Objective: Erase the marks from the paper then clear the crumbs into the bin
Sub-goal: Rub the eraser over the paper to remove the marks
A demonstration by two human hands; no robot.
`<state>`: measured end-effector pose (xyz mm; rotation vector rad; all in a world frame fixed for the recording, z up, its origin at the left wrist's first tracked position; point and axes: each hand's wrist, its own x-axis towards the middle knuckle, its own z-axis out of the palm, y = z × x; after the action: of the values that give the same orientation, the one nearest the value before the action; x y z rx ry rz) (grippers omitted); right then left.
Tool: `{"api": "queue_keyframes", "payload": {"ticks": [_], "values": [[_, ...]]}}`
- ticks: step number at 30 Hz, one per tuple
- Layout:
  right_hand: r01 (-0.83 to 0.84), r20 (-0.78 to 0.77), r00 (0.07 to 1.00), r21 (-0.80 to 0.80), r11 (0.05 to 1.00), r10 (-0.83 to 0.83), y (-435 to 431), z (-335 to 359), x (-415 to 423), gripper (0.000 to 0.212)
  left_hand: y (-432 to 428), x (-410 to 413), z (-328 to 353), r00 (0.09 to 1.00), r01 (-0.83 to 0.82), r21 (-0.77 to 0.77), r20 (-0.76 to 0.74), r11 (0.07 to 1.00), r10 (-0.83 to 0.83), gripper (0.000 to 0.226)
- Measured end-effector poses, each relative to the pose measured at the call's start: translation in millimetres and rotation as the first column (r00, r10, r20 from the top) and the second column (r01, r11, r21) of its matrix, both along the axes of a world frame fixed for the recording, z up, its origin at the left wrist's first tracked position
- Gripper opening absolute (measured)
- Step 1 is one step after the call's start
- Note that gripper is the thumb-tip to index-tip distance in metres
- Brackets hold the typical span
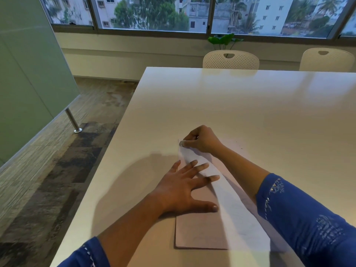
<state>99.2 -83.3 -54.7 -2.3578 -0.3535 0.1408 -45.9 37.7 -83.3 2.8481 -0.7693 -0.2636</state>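
A white sheet of paper (227,212) lies on the white table (250,105) near its front edge, with faint pencil marks on it. My left hand (181,187) rests flat on the paper's left side, fingers spread, pressing it down. My right hand (200,139) is at the paper's far left corner, fingers pinched on a small eraser (182,144) that touches the sheet. A few dark crumbs (239,146) dot the table just right of that hand. No bin is in view.
Two white perforated chairs (230,59) (325,59) stand at the table's far edge, with a green plant (223,40) behind. The table's left edge drops to a carpeted floor beside a green glass partition (28,83) with a metal post (72,121).
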Motion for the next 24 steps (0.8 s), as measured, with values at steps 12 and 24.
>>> {"api": "queue_keyframes", "payload": {"ticks": [12, 24], "values": [[0.152, 0.184, 0.963, 0.237, 0.960, -0.198, -6.7, 4.7, 10.0, 0.025, -0.2, 1.7, -3.7, 1.000, -0.004, 0.001, 0.018, 1.000, 0.004, 0.082], [0.020, 0.074, 0.997, 0.029, 0.999, -0.022, 4.4, -5.2, 0.4, 0.022, -0.8, 1.0, -1.6, 1.000, -0.001, 0.031, -0.008, 1.000, 0.001, 0.080]]}}
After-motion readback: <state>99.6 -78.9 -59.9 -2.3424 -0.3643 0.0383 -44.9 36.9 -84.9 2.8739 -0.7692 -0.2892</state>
